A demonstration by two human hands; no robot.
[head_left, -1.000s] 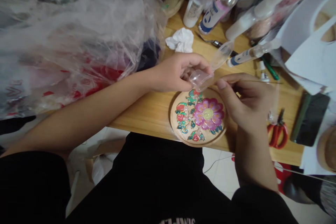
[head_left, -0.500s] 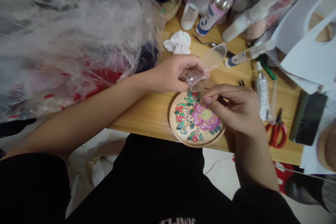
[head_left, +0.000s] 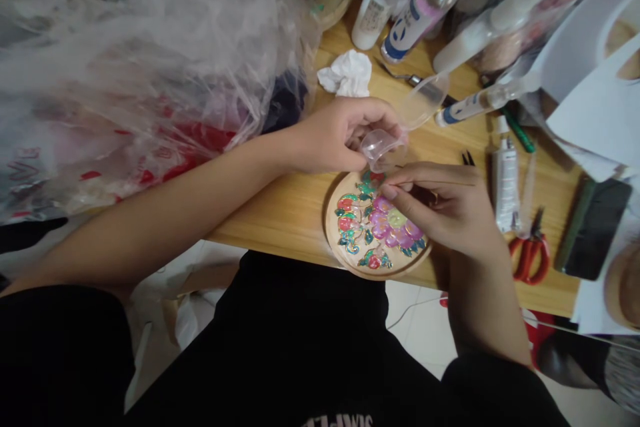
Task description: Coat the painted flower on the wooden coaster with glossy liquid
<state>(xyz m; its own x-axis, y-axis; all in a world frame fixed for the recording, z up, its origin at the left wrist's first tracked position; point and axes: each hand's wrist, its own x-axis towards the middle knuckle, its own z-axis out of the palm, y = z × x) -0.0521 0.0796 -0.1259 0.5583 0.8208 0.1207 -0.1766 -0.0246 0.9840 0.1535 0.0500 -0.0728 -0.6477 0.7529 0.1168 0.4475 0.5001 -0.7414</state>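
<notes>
My left hand (head_left: 340, 133) is closed around a small clear plastic cup (head_left: 379, 149), tilted over the far edge of the round wooden plaque (head_left: 336, 255). The cup's clear lid (head_left: 426, 101) sticks out to the right beyond my fingers. Between the thumb and fingers of my right hand (head_left: 450, 210) is a thin stick (head_left: 453, 175); its tip near the cup is hard to make out. Beneath that hand, a glossy purple flower (head_left: 385, 227) with a yellow centre, gold outlines, red fruits and green leaves decorates the plaque. The thumb covers part of the flower.
Crumpled tissue (head_left: 346, 73) and several bottles (head_left: 407, 30) stand beyond my hands. To the right lie a white tube (head_left: 507, 187), red-handled pliers (head_left: 531, 259) and a dark phone (head_left: 595, 227). A large clear plastic bag (head_left: 200, 67) fills the left. The plaque sits at the table's front edge.
The camera view has shifted slightly, moving the bottles rightward in the picture. My right fingertips have moved a little left over the plaque. Both hands keep their hold.
</notes>
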